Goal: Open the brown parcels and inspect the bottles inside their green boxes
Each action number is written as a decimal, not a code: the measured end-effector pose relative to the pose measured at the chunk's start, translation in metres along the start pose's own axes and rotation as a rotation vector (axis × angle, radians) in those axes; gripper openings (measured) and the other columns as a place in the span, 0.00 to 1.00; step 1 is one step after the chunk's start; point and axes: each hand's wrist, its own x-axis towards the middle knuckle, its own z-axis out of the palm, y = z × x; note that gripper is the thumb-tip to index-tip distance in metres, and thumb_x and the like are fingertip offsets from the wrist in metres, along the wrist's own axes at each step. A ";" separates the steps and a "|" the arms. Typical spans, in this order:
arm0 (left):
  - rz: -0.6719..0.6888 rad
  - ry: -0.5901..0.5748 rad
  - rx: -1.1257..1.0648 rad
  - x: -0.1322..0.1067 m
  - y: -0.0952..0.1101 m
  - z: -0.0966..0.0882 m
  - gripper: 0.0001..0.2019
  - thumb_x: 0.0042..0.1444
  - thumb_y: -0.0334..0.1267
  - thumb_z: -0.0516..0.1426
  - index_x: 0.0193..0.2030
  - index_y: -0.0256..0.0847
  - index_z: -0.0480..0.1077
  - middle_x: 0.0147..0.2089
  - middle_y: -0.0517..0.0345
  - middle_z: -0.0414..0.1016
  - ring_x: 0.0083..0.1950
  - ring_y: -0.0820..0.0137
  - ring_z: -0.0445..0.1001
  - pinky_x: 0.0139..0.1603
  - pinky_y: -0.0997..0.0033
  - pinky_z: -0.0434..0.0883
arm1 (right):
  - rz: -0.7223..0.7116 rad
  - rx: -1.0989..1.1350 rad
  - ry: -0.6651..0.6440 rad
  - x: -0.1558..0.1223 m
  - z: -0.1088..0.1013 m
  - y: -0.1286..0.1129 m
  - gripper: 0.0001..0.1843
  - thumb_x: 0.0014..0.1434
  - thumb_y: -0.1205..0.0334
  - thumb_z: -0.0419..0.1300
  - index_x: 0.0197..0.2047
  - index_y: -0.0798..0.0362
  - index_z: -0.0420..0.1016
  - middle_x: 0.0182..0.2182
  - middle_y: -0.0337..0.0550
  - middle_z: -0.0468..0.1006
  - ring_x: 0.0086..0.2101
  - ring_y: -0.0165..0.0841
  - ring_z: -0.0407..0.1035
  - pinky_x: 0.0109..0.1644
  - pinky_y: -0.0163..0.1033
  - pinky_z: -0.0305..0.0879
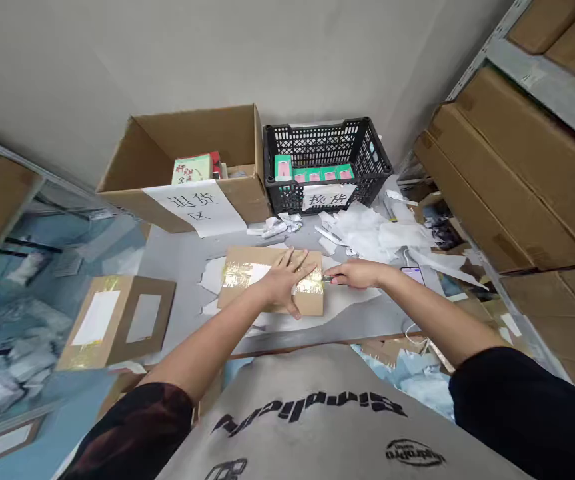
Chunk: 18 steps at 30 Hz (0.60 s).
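A flat cardboard box point(273, 303) lies on the grey table, with shiny clear tape point(237, 275) along its middle and a white label partly under my hand. My left hand point(284, 280) presses down on its top with fingers spread. At the box's right end, my right hand point(357, 273) is closed round a slim box cutter point(328, 279), mostly hidden by the fingers. The cutter's tip is at the taped edge. Torn white paper point(344, 303) lies under the box and sticks out around it.
Behind stand an open carton point(167, 210) holding small boxes and a black crate point(327, 139) with green-and-pink packs. Paper scraps point(367, 230) and a phone point(412, 274) lie to the right. A taped carton point(140, 320) is at the left; stacked cartons point(517, 173) line the right.
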 end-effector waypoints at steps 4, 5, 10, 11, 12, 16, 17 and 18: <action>0.017 0.014 -0.003 0.002 0.001 0.001 0.69 0.31 0.65 0.68 0.75 0.50 0.35 0.77 0.44 0.18 0.73 0.32 0.23 0.69 0.38 0.36 | 0.073 -0.174 0.108 -0.002 0.006 -0.005 0.23 0.67 0.49 0.49 0.63 0.35 0.68 0.40 0.47 0.82 0.37 0.40 0.73 0.39 0.38 0.59; 0.021 0.020 -0.001 0.002 0.001 0.001 0.70 0.29 0.65 0.68 0.75 0.50 0.34 0.76 0.43 0.17 0.73 0.31 0.23 0.69 0.37 0.36 | 0.090 -0.188 0.130 -0.003 0.008 -0.005 0.23 0.68 0.48 0.49 0.64 0.35 0.67 0.39 0.47 0.81 0.37 0.41 0.73 0.38 0.38 0.59; 0.038 0.032 0.015 0.006 0.000 0.006 0.73 0.25 0.66 0.69 0.75 0.51 0.34 0.76 0.43 0.17 0.72 0.28 0.21 0.68 0.34 0.33 | 0.062 0.065 0.184 -0.010 0.024 0.000 0.23 0.69 0.48 0.47 0.63 0.39 0.68 0.31 0.43 0.79 0.30 0.35 0.71 0.38 0.37 0.60; 0.049 0.044 0.020 0.006 0.001 0.008 0.72 0.26 0.66 0.69 0.75 0.50 0.34 0.76 0.43 0.17 0.72 0.28 0.20 0.67 0.34 0.32 | 0.066 0.161 0.188 -0.011 0.028 0.002 0.24 0.69 0.47 0.47 0.63 0.40 0.68 0.29 0.41 0.78 0.28 0.33 0.70 0.37 0.36 0.60; 0.062 0.061 0.024 0.006 0.003 0.010 0.72 0.27 0.66 0.68 0.75 0.50 0.34 0.76 0.43 0.17 0.72 0.29 0.20 0.67 0.34 0.32 | 0.080 0.260 0.185 -0.011 0.032 0.004 0.25 0.69 0.46 0.47 0.64 0.42 0.67 0.27 0.39 0.76 0.26 0.32 0.69 0.36 0.36 0.61; 0.073 0.151 0.037 0.003 0.009 0.021 0.70 0.28 0.63 0.68 0.75 0.47 0.35 0.77 0.42 0.21 0.73 0.30 0.23 0.67 0.33 0.32 | 0.155 0.522 0.168 -0.011 0.049 0.003 0.28 0.69 0.44 0.46 0.68 0.43 0.61 0.23 0.35 0.72 0.22 0.29 0.66 0.32 0.35 0.61; 0.069 0.176 0.039 0.002 0.010 0.025 0.70 0.29 0.62 0.68 0.75 0.46 0.36 0.77 0.41 0.23 0.73 0.30 0.24 0.68 0.34 0.32 | 0.164 0.502 0.211 -0.011 0.052 0.001 0.27 0.69 0.45 0.47 0.67 0.42 0.62 0.23 0.36 0.73 0.22 0.30 0.66 0.32 0.35 0.61; 0.068 0.202 0.039 0.000 0.011 0.028 0.69 0.30 0.61 0.68 0.75 0.44 0.37 0.77 0.40 0.26 0.73 0.31 0.25 0.68 0.34 0.33 | 0.170 0.448 0.276 -0.011 0.055 -0.001 0.26 0.69 0.46 0.47 0.66 0.41 0.65 0.25 0.37 0.74 0.24 0.30 0.67 0.34 0.35 0.61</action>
